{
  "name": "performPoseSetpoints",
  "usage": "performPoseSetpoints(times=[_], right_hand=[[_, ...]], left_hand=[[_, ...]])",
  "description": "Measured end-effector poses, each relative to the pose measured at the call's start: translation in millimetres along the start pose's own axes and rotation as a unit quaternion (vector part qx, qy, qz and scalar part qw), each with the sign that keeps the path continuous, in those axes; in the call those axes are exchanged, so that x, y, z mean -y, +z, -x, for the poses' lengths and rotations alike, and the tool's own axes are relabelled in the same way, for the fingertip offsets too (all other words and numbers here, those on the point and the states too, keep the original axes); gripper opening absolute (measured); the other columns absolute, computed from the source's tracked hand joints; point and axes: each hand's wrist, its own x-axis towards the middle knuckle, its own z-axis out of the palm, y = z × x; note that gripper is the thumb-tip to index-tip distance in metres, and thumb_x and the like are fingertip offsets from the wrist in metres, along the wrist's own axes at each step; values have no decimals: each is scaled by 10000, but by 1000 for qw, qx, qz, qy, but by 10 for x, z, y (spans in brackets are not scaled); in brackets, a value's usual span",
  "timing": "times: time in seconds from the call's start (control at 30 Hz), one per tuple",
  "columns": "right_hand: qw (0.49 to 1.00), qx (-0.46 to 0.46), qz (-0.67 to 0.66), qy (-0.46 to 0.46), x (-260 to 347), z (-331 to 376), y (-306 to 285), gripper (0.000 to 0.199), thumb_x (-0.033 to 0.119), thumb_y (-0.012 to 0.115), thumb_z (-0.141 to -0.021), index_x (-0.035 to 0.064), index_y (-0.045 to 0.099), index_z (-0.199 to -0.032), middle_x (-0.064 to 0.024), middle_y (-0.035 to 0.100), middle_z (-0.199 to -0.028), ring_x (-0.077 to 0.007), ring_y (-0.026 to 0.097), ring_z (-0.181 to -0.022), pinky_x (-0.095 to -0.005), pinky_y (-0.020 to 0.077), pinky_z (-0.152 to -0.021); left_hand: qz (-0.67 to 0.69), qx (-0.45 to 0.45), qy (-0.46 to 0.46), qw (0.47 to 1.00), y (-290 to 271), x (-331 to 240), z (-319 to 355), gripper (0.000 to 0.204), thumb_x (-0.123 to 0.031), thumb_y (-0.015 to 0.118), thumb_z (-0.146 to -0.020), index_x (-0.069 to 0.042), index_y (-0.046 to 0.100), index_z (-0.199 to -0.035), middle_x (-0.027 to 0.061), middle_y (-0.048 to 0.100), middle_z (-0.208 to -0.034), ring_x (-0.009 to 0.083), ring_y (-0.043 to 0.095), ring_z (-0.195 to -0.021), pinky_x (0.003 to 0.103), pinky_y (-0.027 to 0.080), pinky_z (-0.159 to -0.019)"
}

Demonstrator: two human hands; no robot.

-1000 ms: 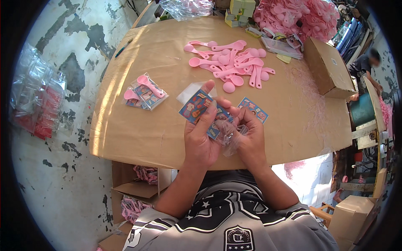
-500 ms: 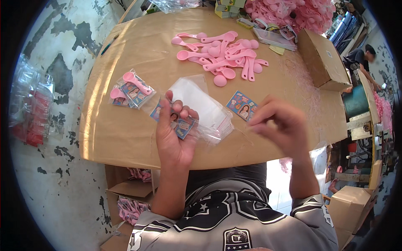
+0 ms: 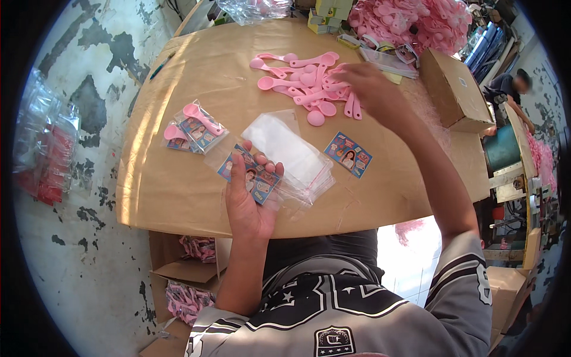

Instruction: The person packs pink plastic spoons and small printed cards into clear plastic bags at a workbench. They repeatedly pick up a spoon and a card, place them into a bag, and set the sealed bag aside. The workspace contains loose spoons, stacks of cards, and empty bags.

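My left hand (image 3: 253, 202) holds a clear plastic bag with a blue printed card (image 3: 250, 177) in it, thumb on the front and fingers curled behind. My right hand (image 3: 373, 92) reaches over the right side of a pile of pink measuring spoons (image 3: 306, 89); its fingertips are at the spoons, and the grip is unclear. Beside my left hand lies a stack of clear plastic bags (image 3: 282, 152). Another blue card (image 3: 349, 154) rests on the table to its right. On the left, filled bags (image 3: 199, 134) hold blue cards and pink spoons.
The table is covered in brown paper (image 3: 172, 196). A cardboard box (image 3: 455, 89) and a heap of bagged pink spoons (image 3: 410, 24) stand at the far right. A pen (image 3: 160, 65) lies at the left edge. Open cartons (image 3: 190, 271) sit below the table; a person (image 3: 511, 86) is at right.
My right hand has moved away from the loose blue card, up and forward to the spoon pile. My left hand still holds the bag with the card, turned slightly more into view.
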Motion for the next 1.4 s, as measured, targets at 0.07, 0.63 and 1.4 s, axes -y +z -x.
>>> performPoseSetpoints(times=[0.07, 0.63, 1.4], right_hand=[[998, 26, -18, -57, -11, -83, 279, 537, -30, 759, -799, 146, 733, -1306, -89, 669, -1353, -310, 618, -1278, -432, 534, -1057], [723, -210, -516, 408, 1159, 1202, -720, 117, 23, 753, -1015, 18, 665, -1091, -37, 708, -953, -94, 691, -859, -245, 536, -760], [783, -203, -521, 272, 1956, 1014, -179, 625, 55, 872, -853, 57, 582, -1406, -107, 627, -1339, -214, 622, -1182, -341, 502, -973]], left_hand=[[-11, 1, -6, 1000, 28, -3, 0, 428, -372, 673, -1112, -76, 607, -1415, 39, 688, -1019, 169, 680, -923, 444, 577, -1022], [24, 11, 178, 984, 157, 61, -241, 439, -374, 672, -1106, -76, 565, -1410, 81, 681, -1113, 214, 695, -1048, 506, 528, -1184], [5, 131, -116, 985, 343, 478, 111, 467, -323, 528, -1176, -54, 489, -1556, 95, 689, -1290, 223, 722, -1138, 474, 576, -1129]])
